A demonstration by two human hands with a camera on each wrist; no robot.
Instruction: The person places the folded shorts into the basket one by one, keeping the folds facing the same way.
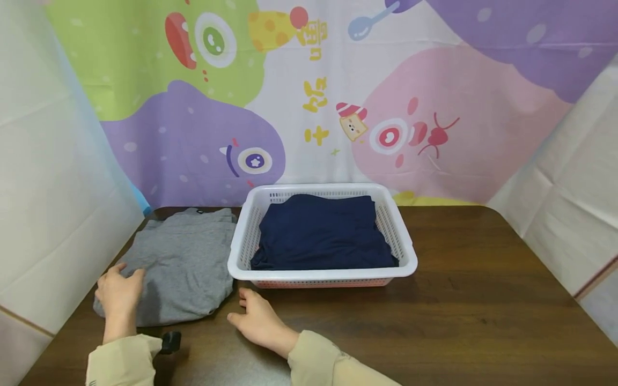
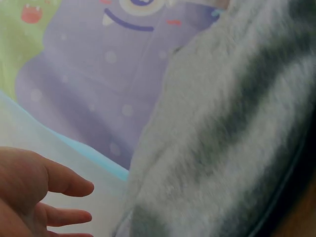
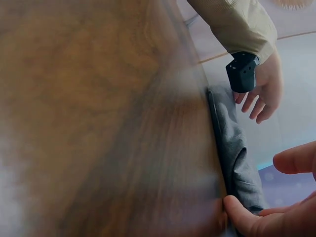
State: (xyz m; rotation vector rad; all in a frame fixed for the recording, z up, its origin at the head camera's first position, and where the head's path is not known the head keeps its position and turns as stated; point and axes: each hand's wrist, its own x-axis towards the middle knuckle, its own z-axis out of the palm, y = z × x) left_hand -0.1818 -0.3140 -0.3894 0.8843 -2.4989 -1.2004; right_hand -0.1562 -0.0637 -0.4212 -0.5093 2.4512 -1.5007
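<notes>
A folded grey garment (image 1: 183,262) lies on the left part of the table, with a small dark tag at its far edge. My left hand (image 1: 119,292) is over its near left side, fingers apart and loosely bent, holding nothing. In the left wrist view the fingers (image 2: 71,185) are spread beside the grey cloth (image 2: 207,128), with a gap between. My right hand (image 1: 258,319) is just off the garment's near right corner, thumb and fingers parted. In the right wrist view the right fingers (image 3: 242,215) are close to the garment's end; whether they touch it I cannot tell.
A white perforated basket (image 1: 323,275) stands at the table's back middle, right beside the grey garment. It holds folded navy cloth (image 1: 323,233). The brown wooden table (image 1: 483,300) extends to the right. A printed cartoon curtain (image 1: 309,161) hangs behind it.
</notes>
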